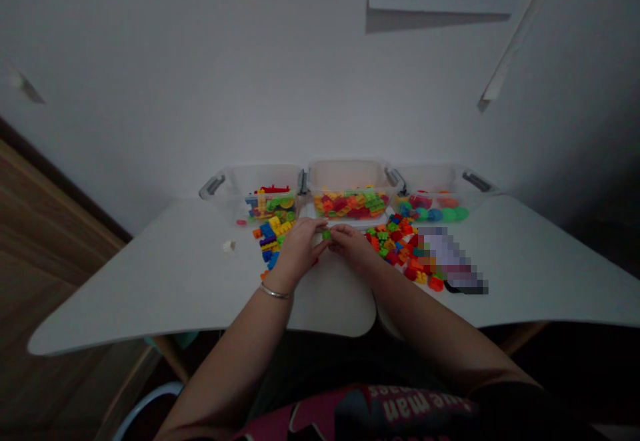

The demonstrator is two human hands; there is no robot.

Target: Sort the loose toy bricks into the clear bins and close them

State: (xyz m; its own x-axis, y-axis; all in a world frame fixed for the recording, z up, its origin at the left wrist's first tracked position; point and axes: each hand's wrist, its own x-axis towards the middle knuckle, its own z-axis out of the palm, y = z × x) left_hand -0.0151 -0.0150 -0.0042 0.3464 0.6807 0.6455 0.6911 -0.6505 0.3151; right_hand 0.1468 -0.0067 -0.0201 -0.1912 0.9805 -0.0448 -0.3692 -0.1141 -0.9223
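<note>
Between my two hands, over the middle of the table, is a small green toy brick [327, 234]. My left hand [301, 244] wears a bangle at the wrist and closes its thumb and fingers about the brick's left side. From the right, the fingertips of my right hand [351, 244] pinch at the same brick. A pile of loose yellow, blue and orange bricks [270, 241] lies just left of my left hand, partly hidden by it. Beside my right hand spreads another pile of mixed bricks [393, 238], mostly red, green and orange.
Three clear plastic bins stand against the wall: a left bin [235, 184], a middle bin [347, 171] and a right bin [430, 178], each holding coloured pieces. A pixelated flat object [453, 261] lies right of the bricks. A small white piece [229, 246] sits on the white table [150, 281].
</note>
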